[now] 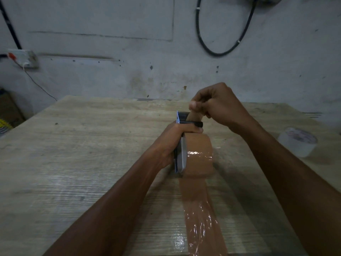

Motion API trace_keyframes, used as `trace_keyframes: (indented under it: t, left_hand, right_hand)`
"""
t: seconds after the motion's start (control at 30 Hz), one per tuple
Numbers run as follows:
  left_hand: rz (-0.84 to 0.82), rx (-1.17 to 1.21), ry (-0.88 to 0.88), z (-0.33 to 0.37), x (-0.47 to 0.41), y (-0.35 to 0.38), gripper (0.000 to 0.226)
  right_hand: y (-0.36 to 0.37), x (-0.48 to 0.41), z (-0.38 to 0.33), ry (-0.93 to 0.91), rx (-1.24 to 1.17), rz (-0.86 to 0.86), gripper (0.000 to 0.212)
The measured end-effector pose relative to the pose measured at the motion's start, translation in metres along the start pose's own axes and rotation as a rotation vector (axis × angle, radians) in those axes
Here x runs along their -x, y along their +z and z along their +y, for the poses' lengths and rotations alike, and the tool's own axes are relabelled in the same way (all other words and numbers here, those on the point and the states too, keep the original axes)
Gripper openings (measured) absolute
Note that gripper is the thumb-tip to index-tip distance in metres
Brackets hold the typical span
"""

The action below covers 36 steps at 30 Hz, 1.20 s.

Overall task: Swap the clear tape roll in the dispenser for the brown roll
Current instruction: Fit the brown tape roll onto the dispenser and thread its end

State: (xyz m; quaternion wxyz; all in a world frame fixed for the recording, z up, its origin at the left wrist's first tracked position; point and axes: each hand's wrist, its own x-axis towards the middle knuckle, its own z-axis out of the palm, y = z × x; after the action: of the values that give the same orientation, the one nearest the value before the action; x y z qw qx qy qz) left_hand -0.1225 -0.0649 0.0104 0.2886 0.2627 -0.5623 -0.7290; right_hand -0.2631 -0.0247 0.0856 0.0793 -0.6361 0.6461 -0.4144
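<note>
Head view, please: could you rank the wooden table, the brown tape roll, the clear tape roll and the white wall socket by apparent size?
Largest: light wooden table.
Next: brown tape roll and clear tape roll, about alike, so unranked.
Smallest: white wall socket, though it is farthest away.

Extending both bare forearms forward, converging near the middle. Gripping the dispenser point(181, 154) in the curled left hand point(171, 143). Pinching the brown tape end point(196, 115) with the right hand point(216, 106), raised just above, wrist bent.
</note>
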Motion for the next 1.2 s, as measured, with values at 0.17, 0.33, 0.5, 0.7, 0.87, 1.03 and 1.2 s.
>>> trace_keyframes:
  t: [0.17, 0.33, 0.5, 0.7, 0.87, 1.03, 1.2]
  left_hand:
    - [-0.005, 0.006, 0.015, -0.001, -0.001, 0.000, 0.013]
    - [-0.008, -0.011, 0.014, -0.002, -0.001, -0.001, 0.015]
    - [-0.014, -0.005, 0.033, -0.001, -0.001, 0.001, 0.012]
    - [-0.040, 0.014, 0.010, 0.002, 0.002, 0.001, 0.009]
    - [-0.021, 0.017, -0.043, 0.003, 0.004, 0.000, 0.009]
    - [-0.002, 0.019, -0.051, 0.005, 0.008, 0.003, 0.007]
    - [-0.012, 0.000, -0.038, 0.005, 0.010, 0.003, 0.007]
  right_hand:
    - [-0.004, 0.007, 0.008, 0.052, -0.113, -0.106, 0.030]
    - [-0.008, 0.006, 0.008, 0.062, -0.171, -0.086, 0.064]
    - [-0.008, 0.009, 0.005, -0.038, 0.170, -0.106, 0.024]
    - [-0.002, 0.011, -0.002, -0.169, 0.286, -0.032, 0.007]
    - [0.009, 0.012, -0.002, -0.188, 0.227, 0.103, 0.003]
    - [0.019, 0.008, -0.006, -0.182, 0.268, 0.177, 0.003]
    - [0.020, 0.007, -0.010, -0.181, 0.302, 0.187, 0.004]
